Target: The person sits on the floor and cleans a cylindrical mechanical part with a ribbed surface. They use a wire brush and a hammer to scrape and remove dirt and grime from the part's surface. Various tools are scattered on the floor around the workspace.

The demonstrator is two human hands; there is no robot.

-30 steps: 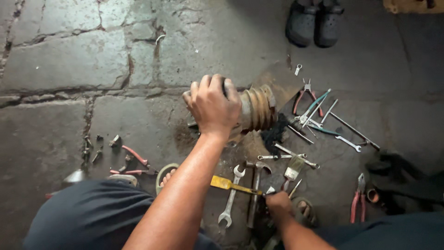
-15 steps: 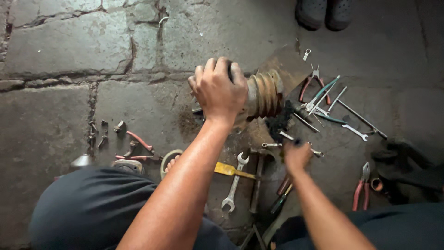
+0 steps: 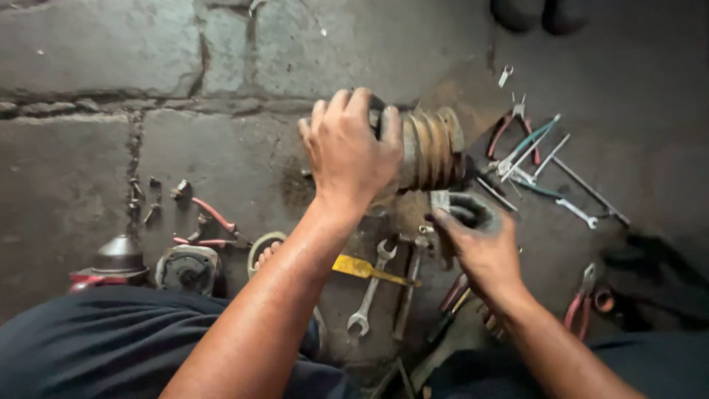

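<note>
We have the left hand (image 3: pixel 347 151) clamped over the near end of the ribbed pulley assembly (image 3: pixel 428 151), which lies on its side on the concrete floor (image 3: pixel 96 66). The fingers (image 3: pixel 336 111) curl over the top of the part and the thumb wraps its far side, so the grip is firm and closed. The ribbed section projects to the right, beyond the fingertips.

The right hand (image 3: pixel 480 244) sits just below and to the right of the pulley's grooved end. Its fingers are curled around a small dark part (image 3: pixel 465 210) held against the underside of the assembly; we cannot tell what that part is, nor whether it is seated.

We judge the step in hand to be steadying the assembly with one hand while working at its lower end with the other. The next move, in our judgement, calls for a tool within reach: an open-ended spanner (image 3: pixel 369 292) and a yellow-handled tool (image 3: pixel 365 268) lie just below the right-hand fingers, and pliers with red handles (image 3: pixel 580 299) lie to their right. More spanners and pliers (image 3: pixel 532 159) lie beyond the pulley's right end.

No open container shows. A round metal housing (image 3: pixel 188 270) and a domed metal cap (image 3: pixel 118 255) stand well left of the left wrist; their contents are not visible.
</note>
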